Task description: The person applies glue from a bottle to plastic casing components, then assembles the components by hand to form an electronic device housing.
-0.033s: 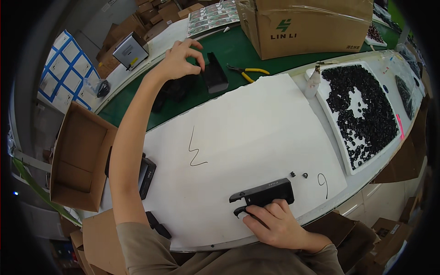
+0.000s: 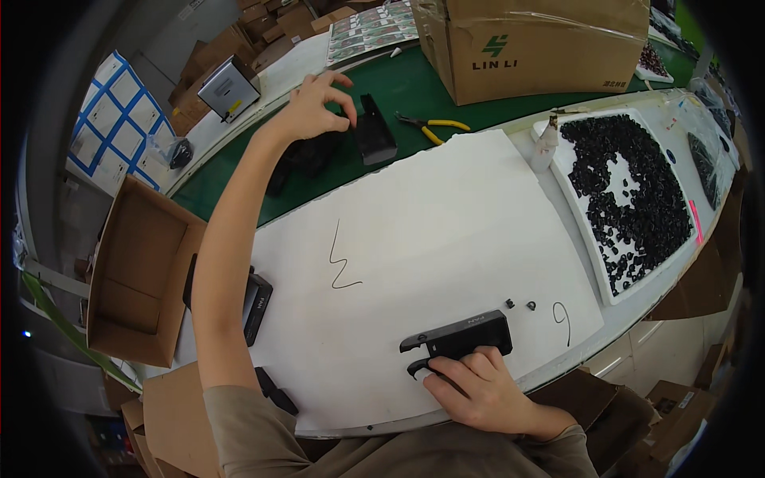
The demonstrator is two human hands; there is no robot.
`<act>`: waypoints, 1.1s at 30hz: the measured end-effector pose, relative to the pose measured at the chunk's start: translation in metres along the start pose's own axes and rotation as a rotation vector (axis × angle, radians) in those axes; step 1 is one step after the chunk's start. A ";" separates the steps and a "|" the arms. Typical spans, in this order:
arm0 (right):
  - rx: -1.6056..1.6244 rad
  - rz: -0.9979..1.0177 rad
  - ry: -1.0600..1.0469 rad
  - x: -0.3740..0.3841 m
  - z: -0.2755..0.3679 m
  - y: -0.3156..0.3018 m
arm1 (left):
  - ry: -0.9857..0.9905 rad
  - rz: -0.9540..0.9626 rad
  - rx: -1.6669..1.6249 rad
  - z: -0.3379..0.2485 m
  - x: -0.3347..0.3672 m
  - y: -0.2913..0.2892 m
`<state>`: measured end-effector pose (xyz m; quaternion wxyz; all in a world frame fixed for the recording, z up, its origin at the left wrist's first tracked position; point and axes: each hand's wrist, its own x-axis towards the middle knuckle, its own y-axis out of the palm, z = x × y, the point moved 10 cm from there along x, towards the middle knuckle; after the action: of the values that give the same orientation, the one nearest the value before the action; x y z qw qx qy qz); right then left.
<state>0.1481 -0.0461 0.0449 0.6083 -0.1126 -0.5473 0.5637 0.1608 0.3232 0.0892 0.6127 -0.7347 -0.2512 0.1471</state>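
Note:
Stretched out to the far left, my left hand (image 2: 319, 107) pinches the near side edge of a hollow black plastic shell (image 2: 375, 139) standing on the green surface. More dark pieces (image 2: 313, 153) lie beneath that hand, partly hidden by it. Close to the front edge of the table, my right hand (image 2: 478, 390) is closed over a long black plastic casing (image 2: 454, 334) with a hooked end on its left. It lies on the white sheet (image 2: 414, 231). Two tiny black parts (image 2: 521, 304) lie just beyond the casing's right end.
Yellow-handled cutters (image 2: 434, 127) lie right of the shell. A white tray (image 2: 594, 263) of small black pieces and a small bottle (image 2: 544, 147) are at the right. A large carton (image 2: 550, 48) stands behind. Near my left forearm are an open carton (image 2: 135, 279) and another casing (image 2: 256, 311).

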 end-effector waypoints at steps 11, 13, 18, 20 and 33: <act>0.060 0.039 0.029 -0.001 -0.001 0.003 | 0.003 -0.103 0.172 0.017 -0.001 0.012; 0.066 0.041 0.028 0.000 -0.001 0.004 | 0.015 -0.210 0.038 0.025 -0.001 0.004; 0.080 0.042 0.037 0.001 -0.001 0.003 | -0.143 -0.398 0.068 0.071 -0.021 -0.037; 0.086 0.033 0.040 0.001 -0.002 0.002 | -0.426 -0.366 0.228 0.108 -0.045 -0.045; 0.064 0.033 0.053 0.003 -0.002 0.002 | -0.690 -0.020 -0.187 0.151 -0.127 -0.008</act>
<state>0.1480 -0.0419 0.0447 0.6164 -0.1171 -0.5108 0.5877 -0.0256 0.3793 0.0537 0.4235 -0.6922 -0.4629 0.3567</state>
